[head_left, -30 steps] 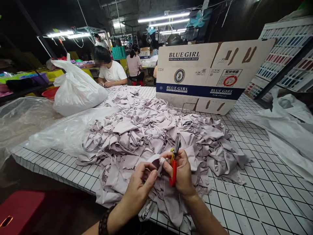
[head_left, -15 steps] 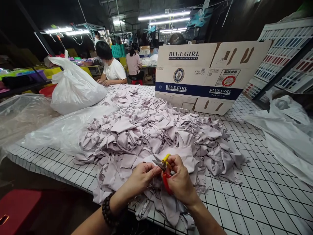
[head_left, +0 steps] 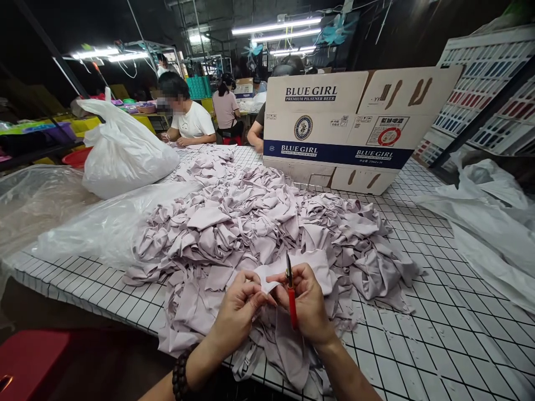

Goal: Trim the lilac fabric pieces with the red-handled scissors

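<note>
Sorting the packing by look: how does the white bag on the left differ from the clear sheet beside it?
The white bag is opaque, stuffed full and standing tall; the clear sheet is see-through and lies low, its edge over the fabric pile. Both are crinkled plastic on the gridded table.

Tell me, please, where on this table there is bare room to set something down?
The gridded table lies bare right of the fabric pile, between it and the plastic sheeting, below the cardboard box. A narrower bare strip runs along the near left edge. The middle is crowded with fabric, where both hands work.
</note>
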